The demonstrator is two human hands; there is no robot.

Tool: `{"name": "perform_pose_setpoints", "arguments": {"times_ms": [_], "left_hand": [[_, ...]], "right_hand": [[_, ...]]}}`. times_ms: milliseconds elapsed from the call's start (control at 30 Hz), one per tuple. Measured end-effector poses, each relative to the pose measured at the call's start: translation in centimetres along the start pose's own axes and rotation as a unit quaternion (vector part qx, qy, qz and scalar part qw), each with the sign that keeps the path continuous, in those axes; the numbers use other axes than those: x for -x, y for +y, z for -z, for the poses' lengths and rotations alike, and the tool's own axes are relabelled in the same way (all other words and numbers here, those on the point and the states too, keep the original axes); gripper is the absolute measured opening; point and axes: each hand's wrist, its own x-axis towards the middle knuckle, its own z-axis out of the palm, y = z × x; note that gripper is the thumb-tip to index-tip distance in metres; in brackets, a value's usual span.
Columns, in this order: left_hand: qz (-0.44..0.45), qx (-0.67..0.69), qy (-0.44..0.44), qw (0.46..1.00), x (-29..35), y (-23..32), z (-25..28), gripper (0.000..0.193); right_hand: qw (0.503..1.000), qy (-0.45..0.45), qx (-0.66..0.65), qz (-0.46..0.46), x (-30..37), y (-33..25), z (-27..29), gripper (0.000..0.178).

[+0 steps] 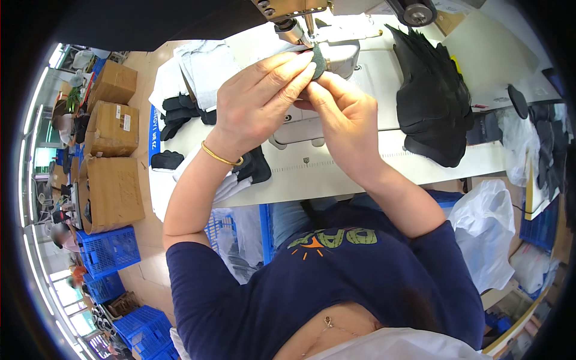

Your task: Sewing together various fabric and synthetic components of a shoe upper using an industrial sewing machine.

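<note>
Under the needle end of a sewing machine [295,7] sits a small dark fabric piece [319,62] with a curved edge. My left hand [257,93] presses its closed fingers on the piece from the left, close by the presser foot. From the right, my right hand [348,117] pinches the lower edge between thumb and fingers. Much of the fabric is hidden behind my fingers, so its full shape does not show. A stack of black fabric pieces [429,99] lies on the table to the right of my right hand.
White cloth pieces [207,69] and small black pieces [177,114] lie on the white sewing table [288,191] at left. Cardboard boxes [111,189] and blue crates [108,249] stand on the floor further left. A clear plastic bag [483,228] hangs at right.
</note>
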Motion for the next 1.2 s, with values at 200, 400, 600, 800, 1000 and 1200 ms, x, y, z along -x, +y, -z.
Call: {"name": "perform_pose_setpoints", "arguments": {"times_ms": [200,400,600,800,1000,1200], "left_hand": [[0.022,0.045,0.0,0.999,0.4,-0.4,-0.1,0.038],[0.019,0.053,0.023,0.998,0.6,-0.8,-0.7,0.038],[0.033,0.05,0.036,0.998,0.5,-1.0,-1.3,0.037],[0.047,0.043,0.054,0.996,0.6,-1.2,-1.9,0.038],[0.063,0.025,0.036,0.997,0.0,-0.7,-1.6,0.041],[0.078,-0.006,0.005,0.997,-0.4,0.0,-1.0,0.042]], "right_hand": [[0.999,-0.026,0.021,-0.024,0.3,-0.2,-0.2,0.03],[0.999,-0.023,-0.02,-0.027,0.2,0.0,-0.6,0.03],[1.0,-0.013,-0.026,0.001,0.3,0.0,-1.2,0.033],[0.998,-0.047,-0.023,-0.027,0.2,-0.6,-1.3,0.046],[0.998,-0.06,0.004,0.008,-0.1,-0.2,-1.0,0.047],[0.998,-0.059,0.009,0.006,-0.1,-0.5,-1.0,0.046]]}}
